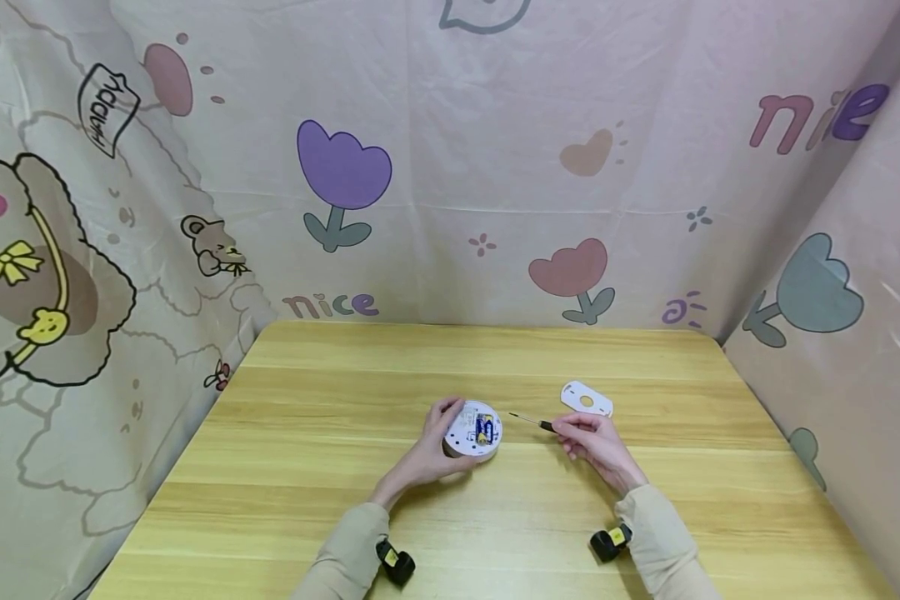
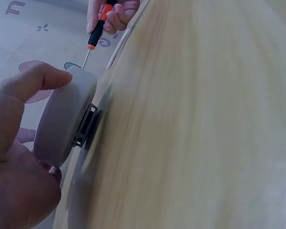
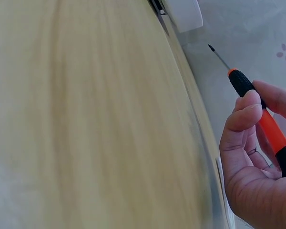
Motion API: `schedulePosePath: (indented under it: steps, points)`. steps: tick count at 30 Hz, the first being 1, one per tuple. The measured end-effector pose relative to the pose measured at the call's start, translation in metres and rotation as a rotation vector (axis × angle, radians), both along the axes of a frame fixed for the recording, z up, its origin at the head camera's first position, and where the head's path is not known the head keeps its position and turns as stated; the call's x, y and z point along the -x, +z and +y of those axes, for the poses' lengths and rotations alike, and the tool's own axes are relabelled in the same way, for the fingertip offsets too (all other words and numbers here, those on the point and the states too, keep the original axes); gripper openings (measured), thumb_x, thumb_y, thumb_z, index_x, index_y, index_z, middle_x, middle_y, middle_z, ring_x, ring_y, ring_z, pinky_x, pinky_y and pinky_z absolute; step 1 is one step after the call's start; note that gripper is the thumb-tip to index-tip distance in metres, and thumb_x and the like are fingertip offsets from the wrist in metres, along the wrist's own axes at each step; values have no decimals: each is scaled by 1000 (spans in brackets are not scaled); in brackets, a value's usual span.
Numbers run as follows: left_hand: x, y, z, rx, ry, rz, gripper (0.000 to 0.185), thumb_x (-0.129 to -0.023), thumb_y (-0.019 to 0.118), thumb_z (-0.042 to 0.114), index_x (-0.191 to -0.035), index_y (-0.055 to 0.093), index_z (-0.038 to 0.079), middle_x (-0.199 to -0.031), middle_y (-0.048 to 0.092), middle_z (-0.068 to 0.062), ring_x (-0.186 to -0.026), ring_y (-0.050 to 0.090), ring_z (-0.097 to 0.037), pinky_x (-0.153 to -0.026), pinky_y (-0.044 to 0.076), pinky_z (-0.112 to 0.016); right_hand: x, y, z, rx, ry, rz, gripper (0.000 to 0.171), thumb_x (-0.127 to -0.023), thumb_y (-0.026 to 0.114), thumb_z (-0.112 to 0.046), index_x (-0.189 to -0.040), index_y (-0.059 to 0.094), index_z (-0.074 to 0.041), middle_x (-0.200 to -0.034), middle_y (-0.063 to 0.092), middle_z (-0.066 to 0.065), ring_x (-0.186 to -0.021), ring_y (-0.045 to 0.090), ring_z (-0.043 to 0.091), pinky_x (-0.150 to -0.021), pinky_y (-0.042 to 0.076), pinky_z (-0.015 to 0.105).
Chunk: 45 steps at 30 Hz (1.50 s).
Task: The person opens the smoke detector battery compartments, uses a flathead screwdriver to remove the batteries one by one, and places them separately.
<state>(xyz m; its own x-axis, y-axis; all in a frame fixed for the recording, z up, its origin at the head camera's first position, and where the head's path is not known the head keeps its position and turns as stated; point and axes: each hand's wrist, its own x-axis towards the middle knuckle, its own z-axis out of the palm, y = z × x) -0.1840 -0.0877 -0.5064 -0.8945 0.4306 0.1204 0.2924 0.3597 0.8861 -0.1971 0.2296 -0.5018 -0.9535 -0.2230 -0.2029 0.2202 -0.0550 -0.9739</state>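
My left hand point(image 1: 426, 457) holds a round white smoke detector point(image 1: 463, 431) by its rim, thumb on the near side and fingers on the far side. Its back faces up, with a blue and yellow battery in a recess. The left wrist view shows a dark slotted grille point(image 2: 87, 125) on its underside, close to the tabletop. Between thumb and fingers, my right hand point(image 1: 598, 443) pinches a screwdriver point(image 3: 272, 130) with an orange and black handle. The screwdriver's tip points left at the smoke detector and stands a little apart from it.
A white mounting plate point(image 1: 574, 394) with a central hole lies on the wooden table point(image 1: 330, 383), just beyond my right hand. Printed cloth point(image 1: 457, 167) hangs behind the table and at both sides. A black wrist camera point(image 1: 396, 564) sits at each sleeve.
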Motion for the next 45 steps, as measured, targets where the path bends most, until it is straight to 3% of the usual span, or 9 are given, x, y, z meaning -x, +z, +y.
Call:
schedulePosePath:
  steps: [4,9,14,24,33,45]
  points:
    - [1,0,-1,-9,-9,3,105,-75,83,15,-158,21,-3,-162,14,-23,-149,21,-43,-124,18,-66,0,0,1,-2,4,1,12,-95,67,-7,-92,74,-17,-79,70,-5,-65,61,3,-58,54,16]
    - [0,1,0,5,26,-27,113,-73,89,22,-159,19,-1,-163,14,-22,-149,23,-43,-122,21,-67,0,0,2,0,10,1,11,-95,67,-8,-93,74,-16,-79,70,-5,-65,62,4,-58,54,16]
    - [-1,1,0,20,48,-44,109,-77,86,25,-159,18,0,-163,14,-22,-149,23,-44,-123,21,-67,0,0,1,10,10,-3,14,-95,66,-7,-91,74,-17,-79,71,-5,-65,62,4,-58,54,16]
    - [0,2,-1,-3,7,-34,102,-80,77,19,-159,17,-2,-163,13,-24,-151,20,-45,-125,16,-65,-1,0,3,11,9,-8,13,-94,67,-5,-92,74,-16,-79,70,-4,-65,62,5,-59,55,16]
    - [-1,5,-7,-13,-22,-85,99,-88,72,19,-161,9,1,-168,-2,-25,-155,2,-49,-122,8,-71,-1,1,4,16,17,-10,11,-94,67,-6,-93,74,-15,-80,70,-4,-65,62,4,-59,55,16]
    - [1,3,-5,3,-22,-104,96,-90,70,19,-161,8,2,-169,1,-23,-155,5,-49,-123,6,-70,-2,1,6,19,29,4,13,-95,66,-6,-92,74,-17,-80,71,-5,-66,62,3,-60,55,15]
